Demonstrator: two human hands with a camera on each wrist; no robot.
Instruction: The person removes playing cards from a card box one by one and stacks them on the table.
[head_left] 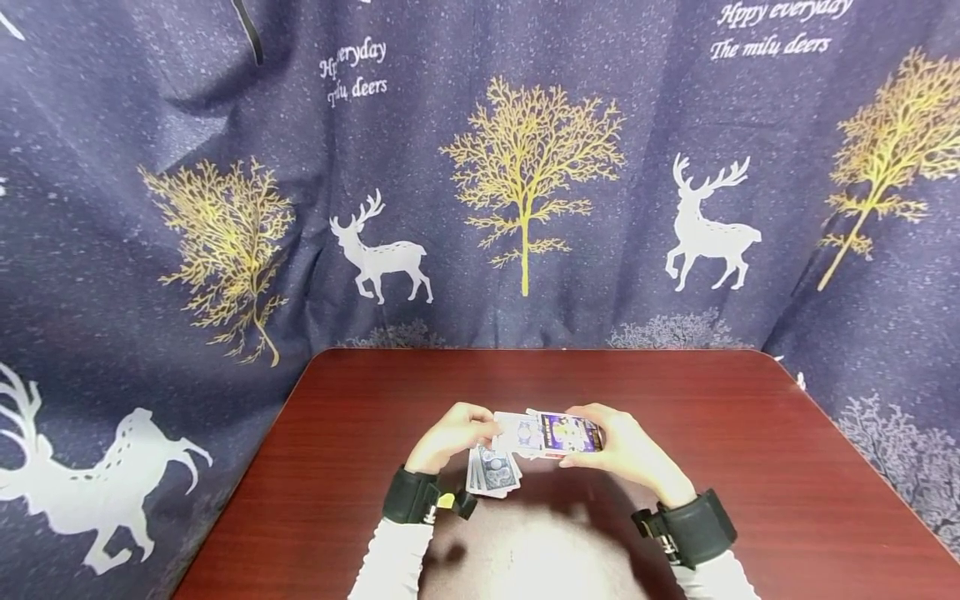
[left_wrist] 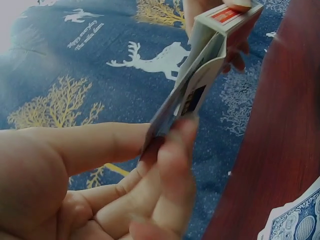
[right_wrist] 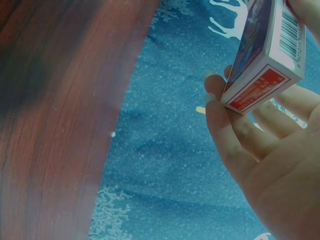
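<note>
Above the table my right hand [head_left: 628, 450] grips a purple-fronted playing-card box [head_left: 570, 433] by its far end, with the box's barcode side [right_wrist: 288, 42] and red-labelled side turned to the right wrist view. My left hand [head_left: 453, 435] pinches some playing cards [head_left: 517, 433] between thumb and fingers. These cards reach to the box's near end, where the left wrist view shows an opened mouth with a raised flap [left_wrist: 201, 80] alongside the cards [left_wrist: 167, 111]. Below the left hand, a loosely fanned pile of blue-backed cards [head_left: 497, 473] lies on the table.
The reddish-brown wooden table [head_left: 360, 392] extends to both sides of the hands. Behind it hangs a dark blue curtain [head_left: 585, 250] printed with deer and trees. Black straps with small cameras [head_left: 686, 529] sit on both wrists.
</note>
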